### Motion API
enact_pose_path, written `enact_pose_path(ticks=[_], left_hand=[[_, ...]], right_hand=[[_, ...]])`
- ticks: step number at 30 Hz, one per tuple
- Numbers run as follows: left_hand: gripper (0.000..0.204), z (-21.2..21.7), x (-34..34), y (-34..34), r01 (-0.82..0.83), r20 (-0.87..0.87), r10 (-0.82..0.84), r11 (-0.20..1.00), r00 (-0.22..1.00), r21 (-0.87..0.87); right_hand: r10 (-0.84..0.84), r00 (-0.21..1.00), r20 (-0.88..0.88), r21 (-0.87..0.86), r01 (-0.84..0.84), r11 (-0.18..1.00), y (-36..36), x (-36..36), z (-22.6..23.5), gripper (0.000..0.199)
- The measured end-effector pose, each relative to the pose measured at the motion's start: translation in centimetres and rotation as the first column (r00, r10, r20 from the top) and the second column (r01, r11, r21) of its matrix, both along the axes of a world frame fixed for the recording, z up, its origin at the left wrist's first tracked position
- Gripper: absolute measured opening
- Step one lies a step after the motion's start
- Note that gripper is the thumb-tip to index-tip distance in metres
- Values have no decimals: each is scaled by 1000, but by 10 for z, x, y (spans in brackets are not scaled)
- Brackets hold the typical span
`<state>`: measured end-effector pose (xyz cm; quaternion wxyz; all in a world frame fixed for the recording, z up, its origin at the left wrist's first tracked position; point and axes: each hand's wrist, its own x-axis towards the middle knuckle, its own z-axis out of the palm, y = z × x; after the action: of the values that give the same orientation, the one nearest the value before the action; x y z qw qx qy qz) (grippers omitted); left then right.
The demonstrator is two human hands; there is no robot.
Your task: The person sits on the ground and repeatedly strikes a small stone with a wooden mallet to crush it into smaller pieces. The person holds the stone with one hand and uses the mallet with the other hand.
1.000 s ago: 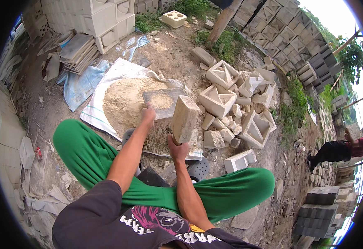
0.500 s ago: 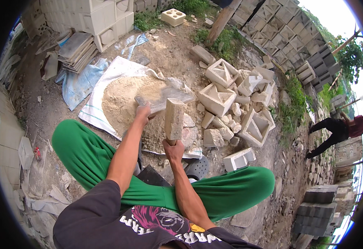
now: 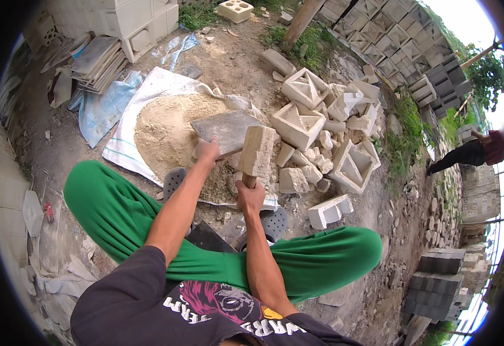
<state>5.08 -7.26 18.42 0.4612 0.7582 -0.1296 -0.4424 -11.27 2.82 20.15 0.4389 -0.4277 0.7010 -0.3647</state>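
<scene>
My left hand [image 3: 208,151] is closed on the near edge of a flat grey board [image 3: 224,128], held tilted over crumbly rubble. In my right hand [image 3: 251,197] is the short handle of a mallet [image 3: 258,151], its blocky pale head upright and overlapping the board's right end in view. Fine sandy powder [image 3: 165,130] is heaped left of the board on a white woven sack [image 3: 126,154] spread on the ground. Broken cream vent blocks [image 3: 299,128] and chunks lie in a pile to the right of the mallet.
A loose block piece [image 3: 330,211] lies near my right knee. Stacked thin boards [image 3: 95,64] and a blue sheet [image 3: 103,112] are at the far left. A wooden post [image 3: 303,26] rises beyond. Grey blocks [image 3: 435,286] stand at right; another person [image 3: 474,151] is farther off.
The board, blurred before, now appears sharp, with its broad face showing. The mallet has shifted slightly right and its head now leans. The other person has changed posture.
</scene>
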Motion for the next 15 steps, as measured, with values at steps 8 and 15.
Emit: enact_pose_path(ticks=[8,15], left_hand=[[79,-53,-55,42,165,290,-150,986,945,-29],[76,-103,-64,114,439,421,-405,898,811,19]], right_hand=[[-291,929,228,123,269,955,-4,-7,-4,28],[-286,920,268,154,253,955,1,-1,-16,27]])
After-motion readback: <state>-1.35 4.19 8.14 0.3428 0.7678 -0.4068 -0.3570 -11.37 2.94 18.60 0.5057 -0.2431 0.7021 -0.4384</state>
